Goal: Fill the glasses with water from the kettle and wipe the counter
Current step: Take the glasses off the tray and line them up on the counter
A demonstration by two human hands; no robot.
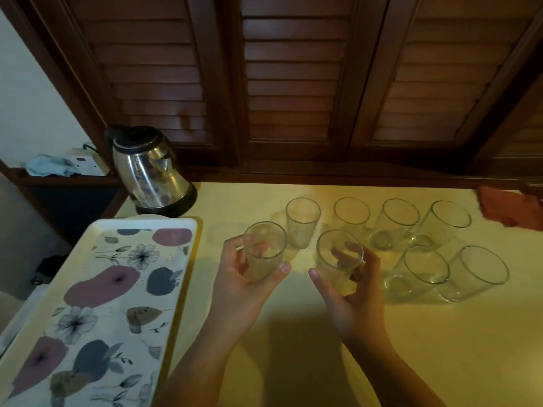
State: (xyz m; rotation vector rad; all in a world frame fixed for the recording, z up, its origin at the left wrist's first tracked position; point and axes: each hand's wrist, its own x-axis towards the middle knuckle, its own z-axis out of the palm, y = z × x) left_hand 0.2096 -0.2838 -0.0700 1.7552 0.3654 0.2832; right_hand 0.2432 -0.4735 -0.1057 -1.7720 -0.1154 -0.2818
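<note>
My left hand [244, 286] grips a clear empty glass [264, 248] just above the yellow counter [293, 333]. My right hand [349, 292] grips a second empty glass [338, 257] beside it. Several more empty glasses stand behind and to the right, among them one at the back [302, 221] and one at the far right front [476, 274]. A steel kettle [150, 171] with a black lid sits on its base at the counter's back left corner. An orange-red cloth [508, 207] lies at the counter's right edge.
A floral tray [97, 304] with a yellow rim lies on the counter's left side. Dark louvred wooden doors [293, 83] rise behind the counter. A light blue cloth [50, 165] lies on a low shelf at far left, next to a wall socket.
</note>
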